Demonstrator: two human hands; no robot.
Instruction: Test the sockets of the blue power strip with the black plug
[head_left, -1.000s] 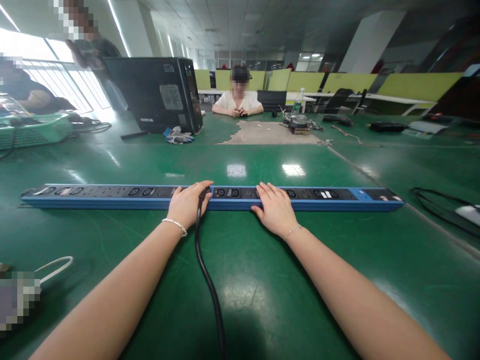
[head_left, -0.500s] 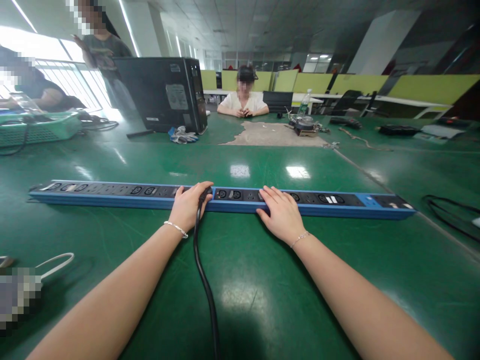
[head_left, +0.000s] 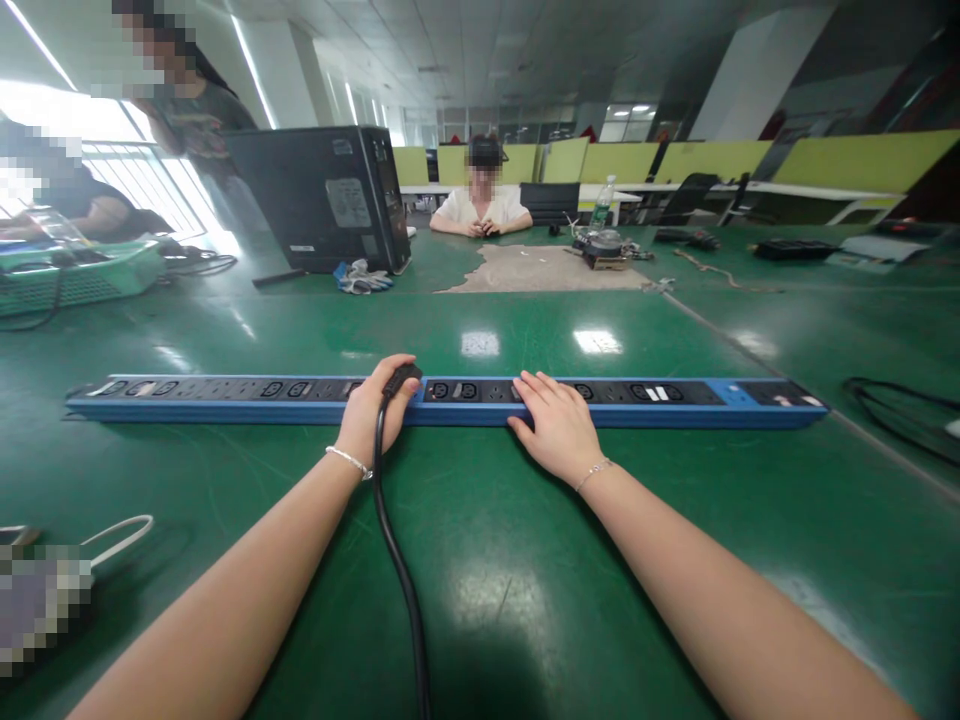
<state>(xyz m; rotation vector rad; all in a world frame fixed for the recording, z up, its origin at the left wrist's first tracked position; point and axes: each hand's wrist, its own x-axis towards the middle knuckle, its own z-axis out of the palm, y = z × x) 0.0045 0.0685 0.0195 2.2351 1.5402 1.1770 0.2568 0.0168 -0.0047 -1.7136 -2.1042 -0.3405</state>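
Observation:
A long blue power strip (head_left: 465,413) with black sockets lies crosswise on the green tabletop (head_left: 480,500). My left hand (head_left: 369,408) is closed around a black power plug (head_left: 403,378) at the strip's middle. From the plug a thick black cable (head_left: 397,560) runs down toward me. Whether the plug sits in a socket is hidden by my fingers. My right hand (head_left: 556,420) rests on the strip to the right, fingers stretched across its top and thumb at the near side.
A black computer case (head_left: 315,200) stands at the back left, with gloves (head_left: 363,278) beside it. A green basket (head_left: 90,275) is at far left. Across the table sits a person (head_left: 481,205). Black cables (head_left: 900,420) lie at right; a blurred object (head_left: 45,605) is near left.
My left hand has tilted the plug, and its top and the cable have shifted slightly left. The right hand stays on the strip. The view has shifted slightly.

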